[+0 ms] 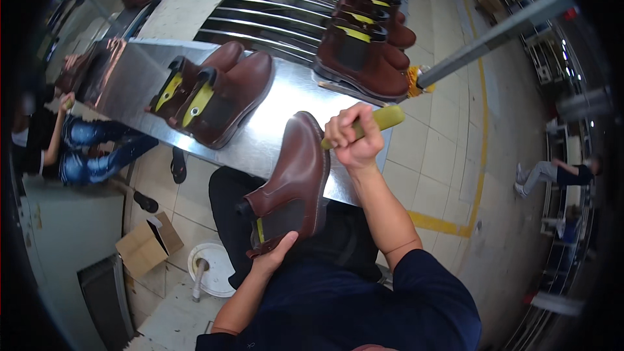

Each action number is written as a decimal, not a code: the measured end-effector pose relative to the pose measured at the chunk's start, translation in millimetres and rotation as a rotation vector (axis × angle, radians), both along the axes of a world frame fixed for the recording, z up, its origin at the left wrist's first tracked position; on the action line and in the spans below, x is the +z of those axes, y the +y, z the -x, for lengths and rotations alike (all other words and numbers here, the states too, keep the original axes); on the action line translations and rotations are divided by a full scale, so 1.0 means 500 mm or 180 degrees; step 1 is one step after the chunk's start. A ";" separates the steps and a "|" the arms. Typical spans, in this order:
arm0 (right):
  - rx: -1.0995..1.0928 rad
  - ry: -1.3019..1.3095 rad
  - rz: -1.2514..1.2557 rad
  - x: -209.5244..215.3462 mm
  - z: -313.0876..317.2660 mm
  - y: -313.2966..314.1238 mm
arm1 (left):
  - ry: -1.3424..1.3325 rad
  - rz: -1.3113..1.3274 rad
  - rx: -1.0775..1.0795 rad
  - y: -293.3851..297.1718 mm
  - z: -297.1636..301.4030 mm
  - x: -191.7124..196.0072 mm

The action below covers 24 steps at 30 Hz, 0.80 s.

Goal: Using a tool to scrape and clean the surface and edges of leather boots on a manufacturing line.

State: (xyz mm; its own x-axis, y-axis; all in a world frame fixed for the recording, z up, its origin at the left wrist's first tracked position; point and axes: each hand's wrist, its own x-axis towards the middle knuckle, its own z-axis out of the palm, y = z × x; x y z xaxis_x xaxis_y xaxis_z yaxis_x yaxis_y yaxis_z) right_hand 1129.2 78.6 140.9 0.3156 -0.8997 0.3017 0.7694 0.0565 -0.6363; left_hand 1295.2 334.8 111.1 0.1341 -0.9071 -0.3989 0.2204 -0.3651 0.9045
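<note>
A brown leather Chelsea boot (296, 166) lies on its side in front of me, toe pointing away and sole edge to the right. My left hand (276, 253) grips it by the shaft, thumb over the dark elastic side panel. Wrapped in a fist, my right hand (355, 135) holds a yellow-green stick-like tool (388, 117). The tool's lower end meets the sole edge near the toe; I cannot tell its exact kind. A pair of matching brown boots (250, 81) rests on the metal table (286, 91) to the left.
Several more brown boots (364, 58) stand at the table's far right, beside a roller conveyor (260, 10). A metal post (494, 36) slants at right. Below left are a cardboard box (146, 247) and a white bucket (218, 276). A seated co-worker (84, 140) is at left; another person (562, 175) is far right.
</note>
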 end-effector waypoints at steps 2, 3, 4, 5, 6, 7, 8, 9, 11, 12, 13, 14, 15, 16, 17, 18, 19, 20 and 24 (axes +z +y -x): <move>-0.0088 -0.0077 0.0013 0.022 -0.019 -0.026 | -0.0186 -0.0084 -0.0126 0.002 -0.008 -0.002; -0.0263 -0.0157 0.0025 0.030 -0.028 -0.039 | -0.0121 -0.0173 -0.0195 0.001 -0.009 -0.001; -0.0234 -0.0156 0.0032 0.028 -0.034 -0.052 | -0.0059 -0.0251 -0.0298 -0.003 -0.013 0.000; -0.0221 -0.0112 0.0096 0.022 -0.039 -0.063 | -0.0058 -0.0241 -0.0276 -0.003 -0.014 0.000; -0.0214 -0.0068 0.0162 0.017 -0.043 -0.070 | -0.0042 -0.0092 -0.0267 -0.002 -0.015 0.000; -0.0208 -0.0057 0.0130 0.014 -0.046 -0.074 | -0.0023 0.0050 -0.0260 -0.003 -0.014 -0.002; -0.0198 -0.0053 0.0134 0.011 -0.049 -0.078 | -0.0019 0.0054 -0.0250 -0.003 -0.014 -0.004; -0.0211 -0.0060 0.0131 0.007 -0.050 -0.081 | 0.0018 0.0037 -0.0263 -0.003 -0.016 -0.006; -0.0211 -0.0052 0.0121 0.009 -0.053 -0.084 | 0.0070 0.0013 -0.0261 -0.004 -0.014 -0.008; -0.0212 -0.0007 0.0139 0.009 -0.053 -0.086 | 0.0072 0.0045 -0.0246 -0.004 -0.014 -0.007; -0.0223 0.0032 0.0154 0.011 -0.055 -0.088 | 0.0070 0.0073 -0.0241 -0.006 -0.016 -0.005; -0.0227 0.0040 0.0140 0.010 -0.058 -0.091 | 0.0077 0.0060 -0.0245 -0.007 -0.018 -0.004; -0.0168 0.0079 0.0193 0.008 -0.061 -0.094 | 0.0005 0.0114 -0.0261 -0.009 -0.019 -0.003; -0.0104 0.0120 0.0243 0.008 -0.063 -0.098 | -0.0067 0.0166 -0.0273 -0.010 -0.021 -0.003; -0.0102 0.0131 0.0221 0.007 -0.065 -0.100 | -0.0054 0.0143 -0.0272 -0.010 -0.022 -0.006; 0.0011 0.0207 0.0392 0.006 -0.066 -0.101 | 0.0007 0.0151 -0.0270 -0.009 -0.023 -0.012; 0.0134 0.0278 0.0564 0.005 -0.069 -0.103 | 0.0066 0.0161 -0.0259 -0.009 -0.024 -0.015; 0.0149 0.0288 0.0540 0.002 -0.069 -0.103 | 0.0079 0.0137 -0.0245 -0.009 -0.023 -0.017; 0.0221 0.0351 0.0720 -0.004 -0.054 -0.094 | -0.0047 -0.0002 -0.0415 -0.012 -0.021 -0.010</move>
